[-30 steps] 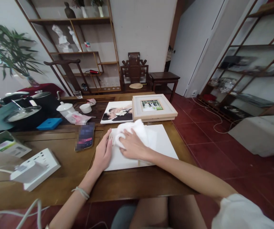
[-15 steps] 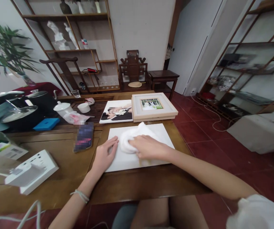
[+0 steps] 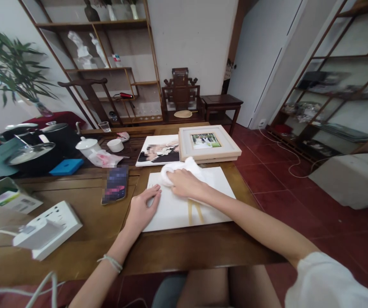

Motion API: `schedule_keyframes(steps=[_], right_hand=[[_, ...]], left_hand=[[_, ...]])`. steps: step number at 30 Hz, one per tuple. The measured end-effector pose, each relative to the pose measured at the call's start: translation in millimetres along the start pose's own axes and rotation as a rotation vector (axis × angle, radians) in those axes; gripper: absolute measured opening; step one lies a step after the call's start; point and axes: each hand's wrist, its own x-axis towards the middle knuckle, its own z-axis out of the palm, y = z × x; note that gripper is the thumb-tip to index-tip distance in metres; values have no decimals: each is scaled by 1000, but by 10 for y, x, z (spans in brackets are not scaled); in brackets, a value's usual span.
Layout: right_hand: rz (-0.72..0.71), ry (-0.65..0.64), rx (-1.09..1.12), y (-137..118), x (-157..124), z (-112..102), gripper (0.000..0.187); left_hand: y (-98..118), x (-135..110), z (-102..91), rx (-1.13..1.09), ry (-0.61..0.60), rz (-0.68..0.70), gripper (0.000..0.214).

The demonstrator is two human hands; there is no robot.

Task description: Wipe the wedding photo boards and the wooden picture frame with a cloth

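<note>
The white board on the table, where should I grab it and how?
Probably pinch the white board by its left and right edges, reaching in low from both sides: it lies flat and looks thin, so its top offers little to hold. The left hand rests at the left edge; the right hand holds the white cloth.

I find the brown wooden tabletop (image 3: 89, 244) bearing a white board (image 3: 167, 211); beyond it, a photo panel (image 3: 168, 156) beside a light-wood frame (image 3: 208, 143); leftward, a phone (image 3: 116, 184) and power strip (image 3: 57, 226).

Soft light, sheen on table (image 3: 184, 252), stretched edges, slight blur
</note>
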Motion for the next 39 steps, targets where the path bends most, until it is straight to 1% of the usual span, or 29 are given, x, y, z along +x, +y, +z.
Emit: schedule_keyframes(steps=[6,7,10,11,12,14,16,17,18,20,21,22,24,27,30,32,34,36,39], right_hand=[[159,-10,-42,462,-656,-79,22],[185,-4,-52,538,-763,-99,23],[266,42,-90,723,-1040,-157,27],[274,67,-102,766,-1111,-161,28],[254,96,-110,798,-1168,-152,28],[136,159,-117,833,-1232,-86,31],[-13,203,-108,841,-1225,27,31],[-68,210,-99,840,-1197,88,29],[-95,212,-86,839,-1159,145,24],[-107,217,-59,839,-1065,227,9],[-101,220,-48,841,-1021,251,9],[-92,219,-40,843,-986,263,13],[-89,184,-35,834,-967,259,16],[-122,77,-24,727,-1107,213,16],[-153,-9,24,480,-1410,150,19],[-170,-41,64,310,-1610,113,17],[-181,-55,100,218,-1728,88,15],[-185,-45,121,248,-1725,82,13],[-166,35,112,493,-1515,115,13]], left_hand=[[-1,-5,17,12,-17,54,25],[5,-7,17,29,-28,68,27],[13,-12,24,73,-79,90,46],[12,-14,29,78,-91,89,50],[9,-14,33,79,-101,84,52],[4,-12,38,78,-117,71,52],[3,-7,38,82,-126,62,52],[5,-4,37,86,-127,59,52],[8,-1,35,87,-125,56,51],[12,4,33,85,-118,52,50],[13,4,34,82,-115,52,50],[12,4,35,78,-110,53,49],[10,2,40,72,-102,54,49],[5,-3,45,71,-99,54,50],[3,-5,47,69,-104,54,50],[4,-5,48,64,-101,54,50],[5,-4,46,60,-102,52,51],[4,-2,41,60,-108,51,51],[3,0,32,69,-121,57,51]])
